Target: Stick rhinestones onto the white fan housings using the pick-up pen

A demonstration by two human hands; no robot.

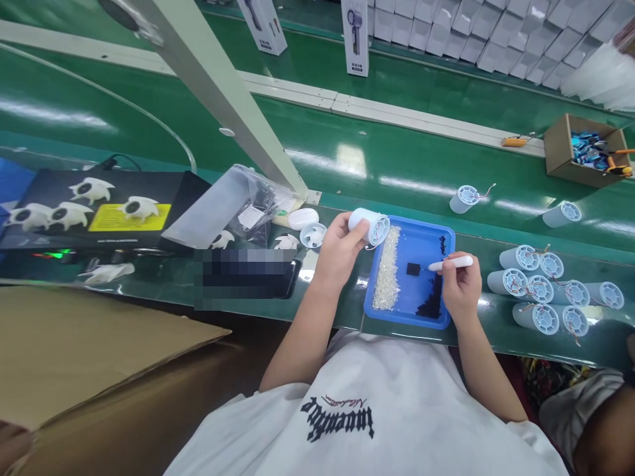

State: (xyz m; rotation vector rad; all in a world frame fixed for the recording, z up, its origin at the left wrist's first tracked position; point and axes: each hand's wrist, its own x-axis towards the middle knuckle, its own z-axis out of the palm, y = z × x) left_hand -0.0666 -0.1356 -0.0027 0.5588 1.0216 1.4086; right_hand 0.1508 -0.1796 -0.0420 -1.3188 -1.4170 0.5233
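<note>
My left hand (340, 248) is closed around a white cylindrical fan housing (370, 226) with thin wires at its end, held just above the left rim of a blue tray (449, 235). My right hand (461, 284) grips a white pen-like tool (450, 264), its tip pointing left over the tray near a small black square (413, 268). Inside the tray lie a strip of small pale parts (387, 268) and a heap of small dark parts (432, 304).
Several finished white cylinders (540, 291) lie right of the tray, two more (464, 198) on the green belt. White fan blades (312, 235), a plastic bag (233, 208), a black machine (94, 208) sit left. A cardboard sheet (89, 344) covers the near left. A cardboard box (585, 151) stands far right.
</note>
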